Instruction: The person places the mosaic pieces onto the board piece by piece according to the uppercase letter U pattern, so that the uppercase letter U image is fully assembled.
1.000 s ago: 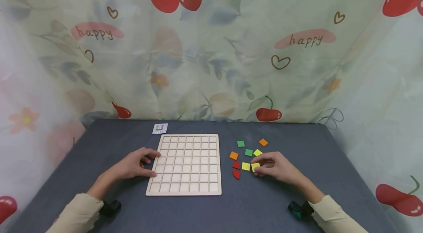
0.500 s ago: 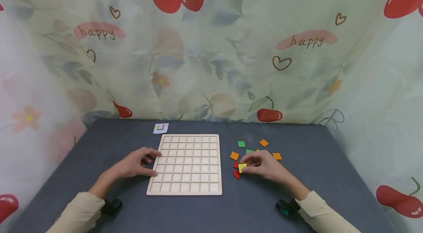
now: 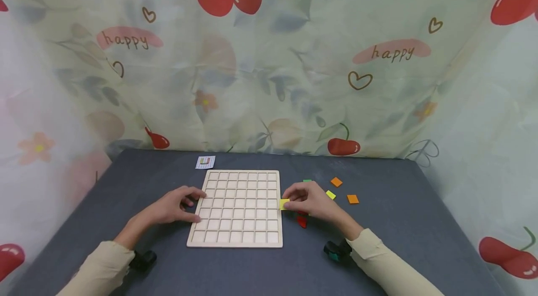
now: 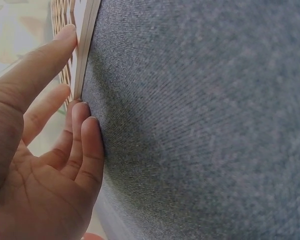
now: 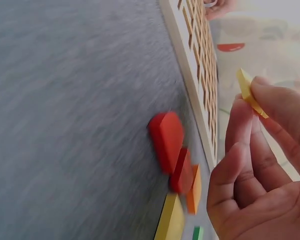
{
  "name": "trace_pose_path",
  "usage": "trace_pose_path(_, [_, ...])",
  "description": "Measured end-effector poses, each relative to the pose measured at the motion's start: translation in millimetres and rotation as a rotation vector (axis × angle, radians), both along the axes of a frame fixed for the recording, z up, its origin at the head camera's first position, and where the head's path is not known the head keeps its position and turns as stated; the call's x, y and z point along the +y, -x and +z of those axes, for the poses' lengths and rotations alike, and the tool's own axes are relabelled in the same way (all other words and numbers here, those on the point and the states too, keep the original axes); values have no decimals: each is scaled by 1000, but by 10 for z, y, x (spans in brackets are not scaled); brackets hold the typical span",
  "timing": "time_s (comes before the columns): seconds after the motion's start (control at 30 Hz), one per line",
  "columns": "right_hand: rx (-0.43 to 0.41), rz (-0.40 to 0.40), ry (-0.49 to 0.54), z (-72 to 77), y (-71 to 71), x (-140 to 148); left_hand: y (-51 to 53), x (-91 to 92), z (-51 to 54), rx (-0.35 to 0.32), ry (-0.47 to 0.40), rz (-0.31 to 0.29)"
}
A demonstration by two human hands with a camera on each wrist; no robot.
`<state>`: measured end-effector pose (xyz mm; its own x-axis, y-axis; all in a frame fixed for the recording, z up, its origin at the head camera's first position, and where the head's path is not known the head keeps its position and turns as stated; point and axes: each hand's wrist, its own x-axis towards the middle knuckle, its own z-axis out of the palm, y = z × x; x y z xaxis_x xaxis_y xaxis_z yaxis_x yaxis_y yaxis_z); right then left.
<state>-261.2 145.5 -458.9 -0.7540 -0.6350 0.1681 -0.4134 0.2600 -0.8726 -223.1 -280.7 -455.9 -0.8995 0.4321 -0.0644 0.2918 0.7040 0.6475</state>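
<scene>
Sleeves of cream cloth [image 3: 94,265] lie closest to me, a small black device [image 3: 143,261] at each wrist, over a dark grey table [image 3: 235,272]. Ahead sits a pale wooden board of square cells [image 3: 235,214], my clock face, twelve pointing away. At nine o'clock my left hand [image 3: 170,207] touches its rim, thumb and fingers spread wide, gripping nothing. At three o'clock my right hand [image 3: 313,200] pinches a flat yellow square tile [image 3: 284,204] between thumb and finger, raised above the table just beside the board's edge. Close by, between three and four, two red wedge-shaped pieces [image 5: 167,140] lie near together, partly hidden from above; an orange tile [image 5: 194,190] shows just past them. Beyond my hand, between two and three, are a loose yellow tile [image 3: 330,194], two more orange squares [image 3: 353,199] and a mostly covered green tile [image 3: 307,180]. At eleven lies a small white printed card [image 3: 205,162]. Behind everything hangs a pale cherry-printed curtain [image 3: 269,53].
</scene>
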Motion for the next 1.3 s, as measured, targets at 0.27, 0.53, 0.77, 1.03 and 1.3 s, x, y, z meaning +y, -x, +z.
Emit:
trace_pose_path(0.27, [-63, 22, 43, -11, 138, -311, -14, 5, 22, -7, -15, -14])
trace_pose_path(0.53, [-60, 47, 60, -63, 288, -674, -29, 0, 32, -21, -17, -6])
trace_pose_path(0.77, [-36, 61, 44, -59, 362, -893, -7, -3, 17, -28, -2, 8])
trace_pose_path(1.03, [-98, 78, 94, -69, 429, -1074, -1, -12, 13, -33, -7, -1])
trace_pose_path(1.3, [-89, 58, 122, -126, 516, -1269, 23, -17, -12, -40, -1, 9])
